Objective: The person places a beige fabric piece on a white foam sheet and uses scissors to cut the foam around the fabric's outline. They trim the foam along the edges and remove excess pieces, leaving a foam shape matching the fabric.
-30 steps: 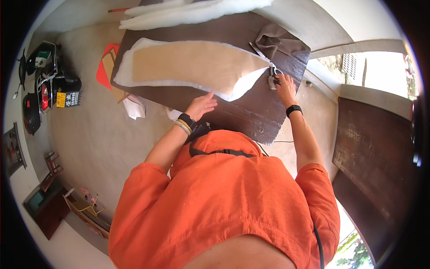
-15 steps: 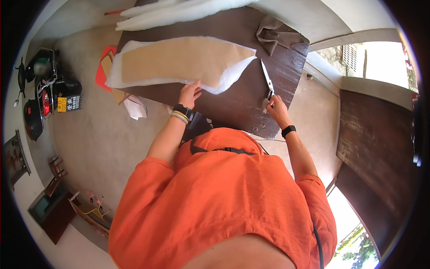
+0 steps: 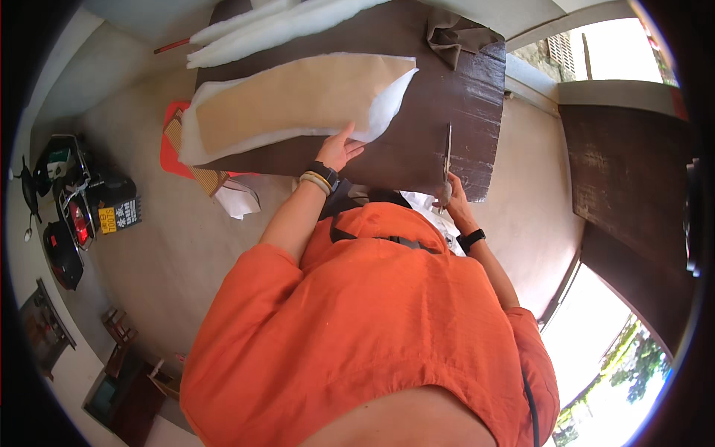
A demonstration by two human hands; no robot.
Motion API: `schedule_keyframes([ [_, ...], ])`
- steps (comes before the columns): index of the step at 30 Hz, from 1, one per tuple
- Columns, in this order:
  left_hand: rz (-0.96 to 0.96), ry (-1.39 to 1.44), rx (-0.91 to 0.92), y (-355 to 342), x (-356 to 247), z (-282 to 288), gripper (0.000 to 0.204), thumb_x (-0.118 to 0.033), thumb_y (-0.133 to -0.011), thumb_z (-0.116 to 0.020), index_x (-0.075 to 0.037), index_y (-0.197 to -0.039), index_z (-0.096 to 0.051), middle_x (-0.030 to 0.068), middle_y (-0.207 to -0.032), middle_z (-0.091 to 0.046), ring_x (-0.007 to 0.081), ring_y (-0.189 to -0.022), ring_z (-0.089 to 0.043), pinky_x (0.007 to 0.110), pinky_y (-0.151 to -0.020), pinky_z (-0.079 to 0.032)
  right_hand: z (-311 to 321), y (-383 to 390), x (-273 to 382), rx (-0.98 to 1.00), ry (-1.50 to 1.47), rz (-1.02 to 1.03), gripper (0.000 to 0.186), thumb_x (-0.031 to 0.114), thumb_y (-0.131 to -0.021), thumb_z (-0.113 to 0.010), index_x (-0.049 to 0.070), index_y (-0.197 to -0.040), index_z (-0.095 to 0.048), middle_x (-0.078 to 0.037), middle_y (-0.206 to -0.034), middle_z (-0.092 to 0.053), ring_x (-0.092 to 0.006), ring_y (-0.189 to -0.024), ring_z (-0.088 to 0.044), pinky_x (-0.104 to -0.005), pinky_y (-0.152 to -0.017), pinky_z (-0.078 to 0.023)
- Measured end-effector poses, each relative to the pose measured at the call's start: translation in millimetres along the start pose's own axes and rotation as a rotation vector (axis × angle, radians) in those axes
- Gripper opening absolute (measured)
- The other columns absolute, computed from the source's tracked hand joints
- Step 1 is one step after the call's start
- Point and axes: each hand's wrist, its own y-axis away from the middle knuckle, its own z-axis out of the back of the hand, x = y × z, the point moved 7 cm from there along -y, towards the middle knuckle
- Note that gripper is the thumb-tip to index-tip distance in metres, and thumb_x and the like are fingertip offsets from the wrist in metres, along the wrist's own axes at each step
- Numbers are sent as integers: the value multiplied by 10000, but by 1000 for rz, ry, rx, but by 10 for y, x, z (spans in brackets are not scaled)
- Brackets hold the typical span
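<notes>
A tan fabric piece [image 3: 283,100] lies on a slightly larger layer of white batting [image 3: 389,104] across the dark table. At their near edge is my left hand [image 3: 341,150], fingers stretched and apart, the thumb side against the batting. My right hand [image 3: 458,200] is wrapped round the handles of a pair of scissors [image 3: 447,149] near the table's front right. The blades point away from me, seen nearly edge-on and looking closed. Part of the handles is hidden by my fingers.
Rolled white batting [image 3: 275,30] runs along the table's far side. A crumpled brown cloth [image 3: 458,41] lies at the far right of the dark table [image 3: 417,160]. Left of the table stands a red stool [image 3: 167,141]; a motorbike [image 3: 74,208] is farther left. White material [image 3: 421,201] shows below the front edge.
My right hand has drawn the scissors nearer and turned them so the blades show edge-on. My left hand has shifted right along the batting's near edge. The whole view has tilted slightly.
</notes>
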Motion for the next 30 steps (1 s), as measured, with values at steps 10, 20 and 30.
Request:
schedule_keyframes([
  [10,-1055,-1656,179,689,-1085,-501,445,-321,-754,-781,-136,-1139,-654,92,-1134,-647,255,-1106,-598,383,-867,-484,-1815,665,-71,239,-324,-46,707,127,-879,-662,50,-1461,-269,-52,-1001,-562,-128,-886,-578,-268,-784,-502],
  [20,-1005,-2298,458,61,-833,-647,762,-233,-795,-733,-250,-1464,-367,93,-1554,-244,334,-1441,-224,732,-1039,-189,-2069,495,34,204,-567,-72,688,97,-870,-661,95,-1463,-313,-47,-1035,-545,-156,-944,-584,-332,-792,-552],
  [30,-949,-2223,447,-246,-895,-528,559,-206,-935,-509,-241,-1472,-361,10,-1549,-306,270,-1441,-249,738,-1034,-211,-1701,449,-45,-259,-416,110,655,41,-853,-645,51,-1427,-329,-46,-918,-528,-135,-798,-575,-284,-623,-506],
])
